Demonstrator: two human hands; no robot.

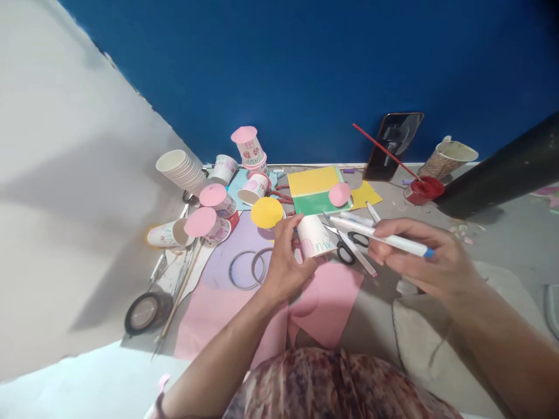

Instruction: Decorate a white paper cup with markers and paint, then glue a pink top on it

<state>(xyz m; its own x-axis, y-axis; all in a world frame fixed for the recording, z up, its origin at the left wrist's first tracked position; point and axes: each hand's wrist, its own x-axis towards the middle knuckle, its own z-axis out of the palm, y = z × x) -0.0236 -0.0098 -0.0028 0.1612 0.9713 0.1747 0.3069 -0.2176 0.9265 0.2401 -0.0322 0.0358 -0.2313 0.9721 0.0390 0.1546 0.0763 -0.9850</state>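
Note:
My left hand (290, 265) is closed around a white paper cup (311, 233) that lies tilted in front of me, with green marks and a pink shape drawn on its side. In my right hand (419, 253) is a white marker (393, 240) with a blue end, its other end pointing left above the cup. Black-handled scissors (346, 253) lie just right of the cup, with a pink-ended marker (358, 254) across them. Pink paper (332, 302) lies below the cup.
Decorated cups with pink paper tops (201, 222) stand at the left, near a stack of plain cups (177, 166) and black tape (144, 314). At the back right are a phone (393, 145), a red pot (423, 191) with a stick, and a dark cylinder (502, 163).

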